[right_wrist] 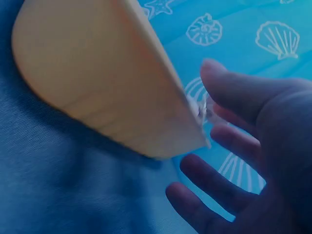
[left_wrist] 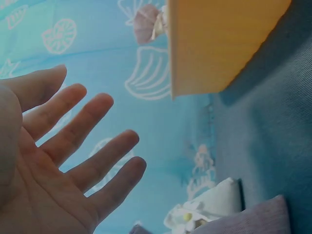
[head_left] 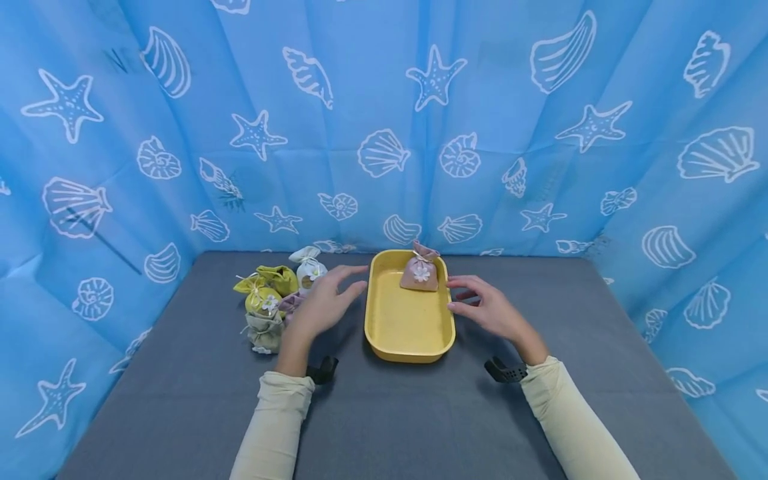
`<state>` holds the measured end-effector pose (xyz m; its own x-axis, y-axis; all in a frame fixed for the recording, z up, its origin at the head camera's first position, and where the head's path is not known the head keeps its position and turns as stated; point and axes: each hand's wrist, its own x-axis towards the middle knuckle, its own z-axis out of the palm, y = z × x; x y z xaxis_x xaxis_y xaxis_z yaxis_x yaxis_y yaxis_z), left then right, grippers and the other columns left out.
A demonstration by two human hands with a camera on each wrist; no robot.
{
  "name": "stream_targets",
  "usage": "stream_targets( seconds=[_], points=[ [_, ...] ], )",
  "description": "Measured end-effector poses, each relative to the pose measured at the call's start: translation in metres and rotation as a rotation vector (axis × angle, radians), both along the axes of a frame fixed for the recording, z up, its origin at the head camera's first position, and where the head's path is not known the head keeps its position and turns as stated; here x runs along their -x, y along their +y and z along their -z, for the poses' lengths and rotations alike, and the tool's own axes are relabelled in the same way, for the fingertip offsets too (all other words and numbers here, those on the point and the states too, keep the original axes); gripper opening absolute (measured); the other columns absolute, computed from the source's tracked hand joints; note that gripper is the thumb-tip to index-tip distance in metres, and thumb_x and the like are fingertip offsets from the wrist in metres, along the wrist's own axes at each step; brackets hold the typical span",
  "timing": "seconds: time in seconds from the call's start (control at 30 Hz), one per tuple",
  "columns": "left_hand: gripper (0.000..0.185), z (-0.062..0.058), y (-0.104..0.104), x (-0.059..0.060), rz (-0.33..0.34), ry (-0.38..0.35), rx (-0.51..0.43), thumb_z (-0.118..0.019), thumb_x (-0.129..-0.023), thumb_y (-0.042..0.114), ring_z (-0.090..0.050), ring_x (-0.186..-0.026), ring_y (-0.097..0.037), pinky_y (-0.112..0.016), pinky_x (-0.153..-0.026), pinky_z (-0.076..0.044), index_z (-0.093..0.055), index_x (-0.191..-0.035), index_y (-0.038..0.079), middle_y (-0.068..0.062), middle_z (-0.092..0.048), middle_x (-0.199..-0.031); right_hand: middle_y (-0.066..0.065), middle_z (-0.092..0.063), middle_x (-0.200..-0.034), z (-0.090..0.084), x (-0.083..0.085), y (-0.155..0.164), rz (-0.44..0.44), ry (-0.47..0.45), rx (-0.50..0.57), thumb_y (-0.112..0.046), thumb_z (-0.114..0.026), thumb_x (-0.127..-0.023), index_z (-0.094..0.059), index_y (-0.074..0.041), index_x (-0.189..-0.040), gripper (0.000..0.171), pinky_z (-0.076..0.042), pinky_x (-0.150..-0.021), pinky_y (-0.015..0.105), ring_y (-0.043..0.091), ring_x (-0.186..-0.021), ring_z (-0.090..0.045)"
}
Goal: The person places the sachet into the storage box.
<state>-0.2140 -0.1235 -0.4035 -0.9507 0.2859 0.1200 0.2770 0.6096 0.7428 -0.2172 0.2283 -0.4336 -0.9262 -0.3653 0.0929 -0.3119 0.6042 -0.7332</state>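
Fingers [head_left: 351,272] of your left hand [head_left: 324,303] and right hand [head_left: 489,308] spread, holding nothing, flanking the smooth, rounded-rectangular yellow tray [head_left: 408,343] on the grey fabric counter [head_left: 420,413]; a pink cloth pouch [head_left: 420,269] sits in its far corner.

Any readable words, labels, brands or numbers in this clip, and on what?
None can be read.
The blue curtain carries only white shell and starfish drawings, plus a faint dark mark at upper left, too faint to read.
The yellow tray and the small pouches show no lettering.
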Motion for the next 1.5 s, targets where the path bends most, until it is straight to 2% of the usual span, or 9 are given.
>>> stream_targets(
  seconds=[0.2,0.5,0.67,0.8,0.9,1.03,1.13,1.33,1.5],
  points=[
    [0.042,-0.004,-0.007,-0.002,-0.027,0.022,0.009,-0.052,-0.105,0.048,-0.051,-0.141,-0.025,-0.054,-0.110,-0.049,-0.059,-0.142,0.030,0.002,-0.058,-0.147,0.008,-0.043,-0.161,0.017,-0.005,0.004,-0.050,-0.043,0.051,-0.032,-0.070,-0.098,-0.062,-0.010,-0.139,0.048,-0.056,-0.097,0.051,0.038,-0.125,-0.062],
    [0.042,-0.019,-0.023,-0.009,-0.072,0.050,0.048,-0.053,-0.105,0.046,-0.051,-0.141,-0.028,-0.057,-0.109,-0.047,-0.059,-0.143,0.028,-0.001,-0.057,-0.148,0.007,-0.042,-0.162,0.032,-0.006,0.005,-0.073,-0.050,0.155,-0.027,-0.064,-0.102,-0.064,-0.007,-0.135,0.039,-0.054,-0.089,0.020,0.033,-0.124,-0.062],
    [0.043,-0.023,-0.040,-0.011,-0.122,0.086,0.118,-0.056,-0.105,0.040,-0.061,-0.128,-0.032,-0.055,-0.102,-0.051,-0.058,-0.145,0.025,-0.007,-0.053,-0.152,0.006,-0.037,-0.165,0.036,-0.007,0.006,-0.079,-0.074,0.184,-0.026,-0.062,-0.103,-0.062,-0.007,-0.137,0.039,-0.054,-0.087,0.022,0.034,-0.124,-0.059],
    [0.047,-0.022,-0.054,-0.013,-0.159,0.078,0.182,-0.061,-0.103,0.038,-0.053,-0.137,-0.036,-0.059,-0.107,-0.046,-0.056,-0.147,0.023,-0.011,-0.049,-0.156,0.007,-0.031,-0.167,0.037,-0.009,0.007,-0.089,-0.094,0.189,-0.023,-0.065,-0.101,-0.059,-0.006,-0.139,0.042,-0.054,-0.084,0.024,0.031,-0.114,-0.060],
    [0.055,-0.019,-0.064,-0.015,-0.181,0.054,0.224,-0.066,-0.100,0.037,-0.057,-0.126,-0.036,-0.056,-0.100,-0.048,-0.052,-0.150,0.020,-0.013,-0.047,-0.156,0.007,-0.029,-0.168,0.037,-0.010,0.006,-0.092,-0.106,0.181,-0.024,-0.067,-0.100,-0.057,-0.007,-0.140,0.045,-0.054,-0.080,0.025,0.029,-0.107,-0.061],
    [0.067,-0.016,-0.074,-0.017,-0.174,0.016,0.265,-0.074,-0.095,0.031,-0.060,-0.100,-0.030,-0.047,-0.083,-0.049,-0.046,-0.154,0.017,-0.016,-0.054,-0.146,0.006,-0.027,-0.169,0.038,-0.008,0.005,-0.093,-0.121,0.177,-0.027,-0.066,-0.100,-0.057,-0.009,-0.141,0.045,-0.053,-0.077,0.027,0.029,-0.105,-0.060],
    [0.072,-0.013,-0.076,-0.016,-0.152,-0.016,0.271,-0.078,-0.092,0.023,-0.064,-0.105,-0.031,-0.047,-0.083,-0.053,-0.045,-0.155,0.014,-0.018,-0.059,-0.138,0.006,-0.026,-0.169,0.038,-0.008,0.005,-0.093,-0.126,0.180,-0.026,-0.066,-0.101,-0.056,-0.010,-0.141,0.045,-0.054,-0.076,0.028,0.030,-0.105,-0.059],
    [0.062,-0.006,-0.076,-0.014,-0.155,-0.060,0.279,-0.072,-0.094,0.006,-0.066,-0.112,-0.032,-0.043,-0.081,-0.055,-0.049,-0.151,0.010,-0.017,-0.057,-0.146,0.005,-0.025,-0.170,0.040,-0.008,0.005,-0.118,-0.105,0.207,-0.024,-0.064,-0.101,-0.055,-0.009,-0.142,0.044,-0.053,-0.081,0.025,0.032,-0.110,-0.057],
    [0.043,-0.002,-0.076,-0.012,-0.186,-0.055,0.337,-0.072,-0.095,0.014,-0.068,-0.108,-0.033,-0.045,-0.083,-0.056,-0.064,-0.136,0.006,-0.017,-0.070,-0.128,0.005,-0.025,-0.170,0.042,-0.009,0.005,-0.127,-0.094,0.218,-0.023,-0.064,-0.102,-0.055,-0.009,-0.141,0.042,-0.053,-0.083,0.024,0.032,-0.113,-0.056]
  ],
)
